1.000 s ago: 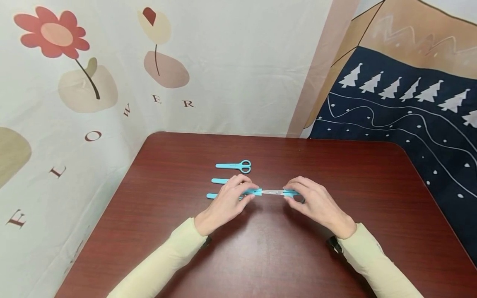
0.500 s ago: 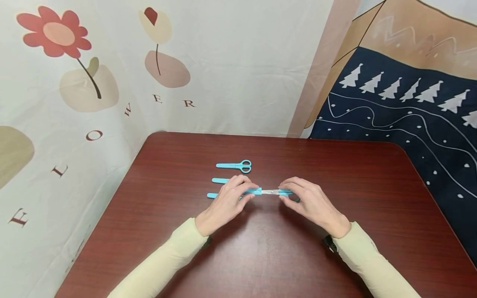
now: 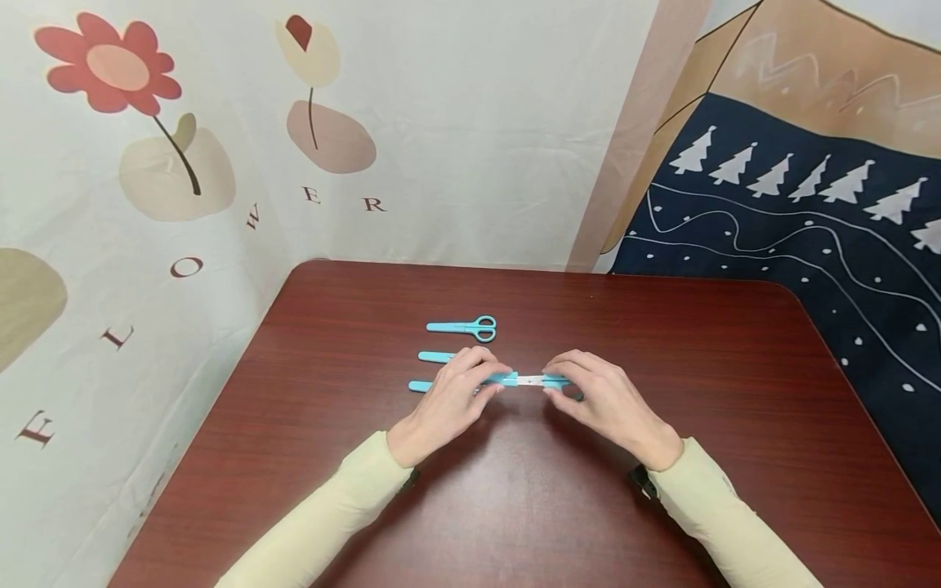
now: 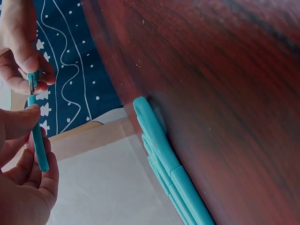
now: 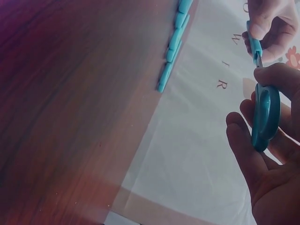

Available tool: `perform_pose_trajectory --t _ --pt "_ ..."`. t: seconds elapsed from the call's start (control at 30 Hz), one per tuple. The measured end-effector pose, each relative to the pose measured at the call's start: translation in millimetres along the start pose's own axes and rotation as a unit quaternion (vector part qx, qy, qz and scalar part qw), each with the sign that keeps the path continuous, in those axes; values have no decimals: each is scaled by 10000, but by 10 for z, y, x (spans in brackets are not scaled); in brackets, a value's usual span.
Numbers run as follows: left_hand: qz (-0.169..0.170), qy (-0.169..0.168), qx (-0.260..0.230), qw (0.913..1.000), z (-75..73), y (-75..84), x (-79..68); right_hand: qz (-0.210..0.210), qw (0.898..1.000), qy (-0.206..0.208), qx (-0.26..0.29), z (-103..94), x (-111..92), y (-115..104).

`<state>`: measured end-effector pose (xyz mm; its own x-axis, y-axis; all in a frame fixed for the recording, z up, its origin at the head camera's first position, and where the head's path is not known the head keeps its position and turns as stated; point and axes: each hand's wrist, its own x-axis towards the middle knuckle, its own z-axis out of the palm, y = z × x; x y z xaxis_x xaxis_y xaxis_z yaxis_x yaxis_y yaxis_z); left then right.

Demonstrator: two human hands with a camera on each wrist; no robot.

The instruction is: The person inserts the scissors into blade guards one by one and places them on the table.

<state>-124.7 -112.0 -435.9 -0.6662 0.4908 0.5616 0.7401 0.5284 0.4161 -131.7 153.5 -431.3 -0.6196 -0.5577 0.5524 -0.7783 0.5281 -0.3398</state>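
Between thumb and fingers, my left hand [image 3: 457, 394] pinches a light blue scissors cover [image 4: 39, 145] above the table. My right hand [image 3: 608, 402] grips a pair of scissors [image 5: 269, 111] by its blue handles, with the loops turned to the right. The metal blades [image 3: 530, 380] run into the cover's mouth, and a short bright stretch shows between the hands. Both hands face each other with fingertips near the handle base and the cover's end. In the head view, the left hand hides part of the cover.
Three covered blue scissors lie in a row on the brown table [image 3: 735, 359]: the far pair [image 3: 461, 327] in full view, the middle pair [image 3: 435, 357] and the near pair [image 3: 419, 386] partly behind the left hand. Printed cloths [image 3: 485, 163] hang behind the table.
My right hand has moved left with the scissors, and the blades have slid deeper into the cover, so less metal shows. The left hand has stayed nearly still.
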Motion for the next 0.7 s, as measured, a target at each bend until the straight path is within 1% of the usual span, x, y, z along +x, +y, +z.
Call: perform_pose_trajectory --t 0.17,0.43,0.7 --pt "5 19 -14 10000 5 10 5 -38 10000 24 21 30 15 -3" --pt "29 6 13 10000 26 6 3 107 9999 -115 15 41 48 -51" --pt "28 37 2 10000 32 5 -1 60 9999 -152 -6 64 68 -63"
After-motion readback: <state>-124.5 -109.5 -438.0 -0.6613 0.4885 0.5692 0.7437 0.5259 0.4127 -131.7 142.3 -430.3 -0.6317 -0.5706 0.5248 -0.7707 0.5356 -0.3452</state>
